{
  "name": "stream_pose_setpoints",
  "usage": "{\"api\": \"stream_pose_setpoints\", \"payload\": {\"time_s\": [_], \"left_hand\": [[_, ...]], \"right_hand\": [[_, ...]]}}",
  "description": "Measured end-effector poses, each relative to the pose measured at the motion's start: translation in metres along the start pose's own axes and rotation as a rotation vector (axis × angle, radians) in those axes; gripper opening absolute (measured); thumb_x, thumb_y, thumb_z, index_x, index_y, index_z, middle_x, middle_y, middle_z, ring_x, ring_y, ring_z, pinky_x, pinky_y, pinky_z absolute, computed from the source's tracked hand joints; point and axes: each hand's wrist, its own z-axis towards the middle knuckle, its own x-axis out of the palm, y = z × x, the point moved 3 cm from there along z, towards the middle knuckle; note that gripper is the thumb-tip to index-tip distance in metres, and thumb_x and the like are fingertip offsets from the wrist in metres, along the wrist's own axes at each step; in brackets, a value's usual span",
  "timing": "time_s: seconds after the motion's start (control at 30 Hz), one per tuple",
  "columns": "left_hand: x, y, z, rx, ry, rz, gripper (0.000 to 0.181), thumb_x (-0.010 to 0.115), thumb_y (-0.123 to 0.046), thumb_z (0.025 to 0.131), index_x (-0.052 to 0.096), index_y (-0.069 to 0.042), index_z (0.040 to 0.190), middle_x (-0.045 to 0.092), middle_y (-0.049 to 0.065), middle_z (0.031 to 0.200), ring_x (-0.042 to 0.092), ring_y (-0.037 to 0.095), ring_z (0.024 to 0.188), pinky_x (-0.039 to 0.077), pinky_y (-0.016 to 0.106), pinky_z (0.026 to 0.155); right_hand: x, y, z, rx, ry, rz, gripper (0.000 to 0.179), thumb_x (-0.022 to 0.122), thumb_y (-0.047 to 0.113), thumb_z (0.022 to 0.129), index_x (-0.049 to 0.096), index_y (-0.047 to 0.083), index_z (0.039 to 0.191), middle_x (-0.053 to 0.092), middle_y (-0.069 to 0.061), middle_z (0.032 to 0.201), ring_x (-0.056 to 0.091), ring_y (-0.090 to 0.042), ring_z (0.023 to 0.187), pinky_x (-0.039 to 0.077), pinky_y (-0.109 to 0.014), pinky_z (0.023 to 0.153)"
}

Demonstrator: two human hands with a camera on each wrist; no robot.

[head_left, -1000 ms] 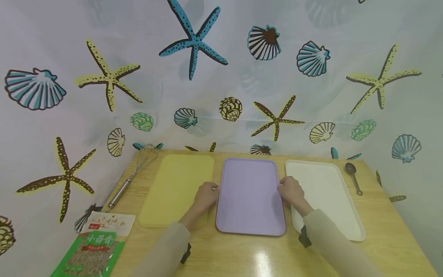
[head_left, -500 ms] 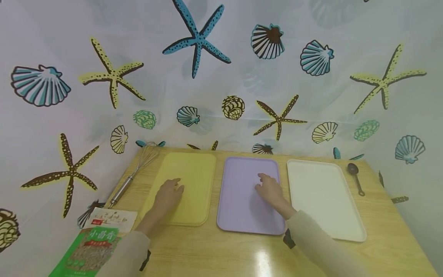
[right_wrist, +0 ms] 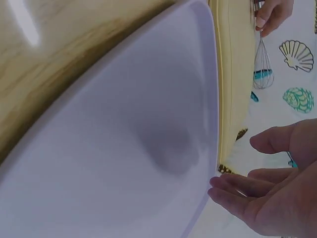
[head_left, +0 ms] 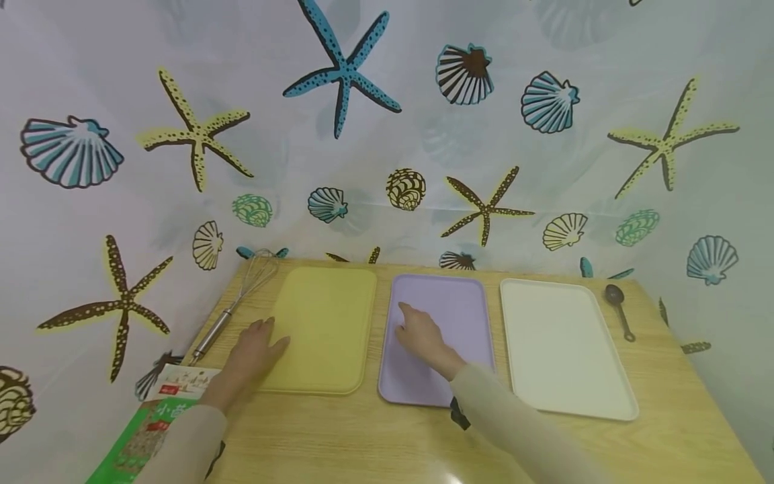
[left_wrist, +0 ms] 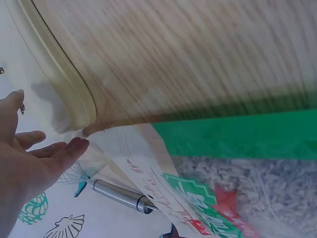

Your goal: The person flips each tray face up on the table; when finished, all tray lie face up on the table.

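Observation:
My left hand (head_left: pixel 254 353) is at the left edge of the yellow tray (head_left: pixel 326 329), fingers extended and holding nothing. In the left wrist view its fingertips (left_wrist: pixel 79 144) appear close to the tray's corner. Over the left half of the purple tray (head_left: pixel 465 323) hovers my right hand (head_left: pixel 421 334), fingers loosely extended, casting a shadow on the tray in the right wrist view. A white tray (head_left: pixel 565 349) lies flat to the right. All three trays stand side by side, and nothing lies on them.
A whisk (head_left: pixel 226 312) with a metal handle lies left of the yellow tray. Nearer the person is a green and white bag of seeds (head_left: pixel 142 430), partly covered by the left arm. A dark spoon (head_left: pixel 618 310) lies at the far right. Patterned cloth (head_left: pixel 387 148) surrounds the table.
Both hands have left the purple tray's side edges. My left hand has moved left across the yellow tray to its far edge; my right hand has moved left above the purple tray.

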Motion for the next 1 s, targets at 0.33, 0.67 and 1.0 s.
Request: {"api": "stream_pose_setpoints", "payload": {"time_s": [0.33, 0.67, 1.0], "left_hand": [[-0.011, 0.011, 0.001, 0.014, 0.035, 0.045, 0.079, 0.047, -0.044, 0.099, 0.025, 0.019, 0.141, 0.033, 0.042, 0.139, 0.026, 0.06, 0.127, 0.026, 0.066, 0.107], [-0.013, 0.005, 0.008, 0.062, 0.057, 0.069, 0.07, 0.056, -0.03, 0.097, 0.035, 0.027, 0.13, 0.04, 0.045, 0.131, 0.035, 0.06, 0.123, 0.031, 0.062, 0.106], [-0.011, 0.009, 0.014, 0.02, 0.062, 0.002, 0.071, 0.064, -0.027, 0.092, 0.035, 0.025, 0.131, 0.038, 0.044, 0.134, 0.035, 0.058, 0.125, 0.031, 0.061, 0.107]], "right_hand": [[0.029, 0.043, 0.012, -0.037, 0.063, -0.003, 0.053, 0.057, 0.002, 0.09, 0.043, -0.003, 0.141, 0.062, -0.01, 0.074, 0.04, -0.01, 0.048, 0.035, -0.019, 0.037], [0.036, 0.057, 0.011, -0.029, 0.107, -0.007, 0.05, 0.052, -0.003, 0.089, 0.043, -0.009, 0.138, 0.066, -0.019, 0.096, 0.037, -0.007, 0.046, 0.032, -0.015, 0.036], [0.063, 0.047, 0.022, -0.152, 0.076, 0.041, 0.009, 0.054, -0.004, 0.079, 0.06, -0.007, 0.086, 0.044, -0.003, 0.058, 0.034, -0.01, 0.044, 0.034, -0.02, 0.043]]}}
